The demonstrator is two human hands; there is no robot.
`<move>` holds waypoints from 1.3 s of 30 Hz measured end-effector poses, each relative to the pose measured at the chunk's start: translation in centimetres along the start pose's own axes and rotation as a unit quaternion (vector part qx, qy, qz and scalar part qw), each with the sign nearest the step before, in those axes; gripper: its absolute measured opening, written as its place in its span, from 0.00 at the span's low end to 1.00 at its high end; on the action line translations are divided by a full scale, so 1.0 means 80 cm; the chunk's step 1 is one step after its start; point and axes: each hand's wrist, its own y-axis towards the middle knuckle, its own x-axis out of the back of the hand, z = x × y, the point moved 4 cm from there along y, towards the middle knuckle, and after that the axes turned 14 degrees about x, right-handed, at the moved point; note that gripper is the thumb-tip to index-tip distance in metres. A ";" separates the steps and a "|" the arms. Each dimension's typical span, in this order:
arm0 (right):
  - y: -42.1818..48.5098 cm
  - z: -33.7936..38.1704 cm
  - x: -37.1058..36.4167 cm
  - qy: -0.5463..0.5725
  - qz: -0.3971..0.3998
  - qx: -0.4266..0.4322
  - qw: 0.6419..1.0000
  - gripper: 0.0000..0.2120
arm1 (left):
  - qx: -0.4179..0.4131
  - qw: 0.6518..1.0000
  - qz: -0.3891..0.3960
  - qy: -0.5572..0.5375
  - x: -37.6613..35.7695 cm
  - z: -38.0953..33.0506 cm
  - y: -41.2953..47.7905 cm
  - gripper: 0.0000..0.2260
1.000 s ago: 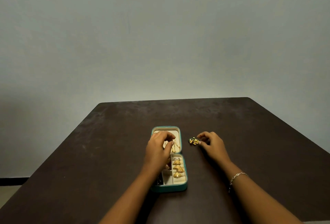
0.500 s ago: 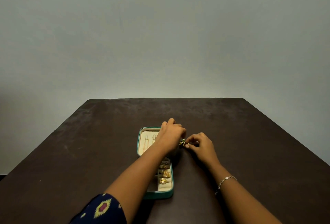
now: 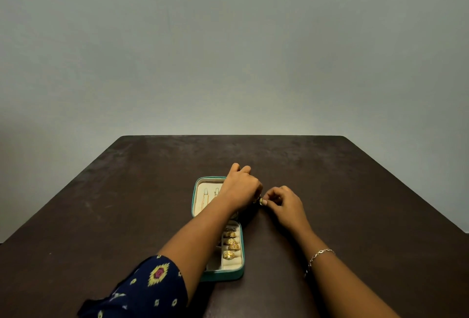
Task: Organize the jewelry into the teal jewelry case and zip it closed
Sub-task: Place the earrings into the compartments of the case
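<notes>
The teal jewelry case point(image 3: 239, 262) lies open on the dark table, its cream lid half point(image 3: 200, 196) away from me with thin chains on it. Several gold rings point(image 3: 231, 242) sit in the ring rolls of the near half. My left arm crosses over the case, and my left hand point(image 3: 241, 188) is just right of the lid with curled fingers. My right hand point(image 3: 281, 203) meets it there. Between the fingertips of both hands is a small gold jewelry piece point(image 3: 260, 201), pinched by both and mostly hidden.
The dark brown table point(image 3: 127, 216) stretches around the case, its far edge close to a plain grey wall point(image 3: 228, 51). A silver bracelet point(image 3: 319, 255) is on my right wrist. A dark patterned sleeve point(image 3: 142, 289) covers my left upper arm.
My left hand has left the case lid and moved right to meet my right hand. The gold piece, first on the table by my right fingers, is now held between both hands.
</notes>
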 end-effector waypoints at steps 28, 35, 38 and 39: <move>-0.006 -0.011 0.014 0.389 -0.155 -0.095 0.903 0.08 | 0.062 0.981 0.053 -0.177 -0.013 -0.008 0.017 0.05; -0.016 0.001 0.017 0.383 -0.123 -0.081 0.912 0.06 | 0.157 0.872 0.060 -0.460 0.003 -0.014 -0.010 0.03; -0.026 0.007 0.021 0.402 -0.112 -0.078 0.905 0.06 | 0.195 0.842 0.040 -0.501 0.007 -0.020 -0.025 0.05; -0.031 0.009 0.023 0.409 -0.107 -0.079 0.903 0.07 | 0.210 0.832 0.038 -0.512 0.006 -0.023 -0.031 0.06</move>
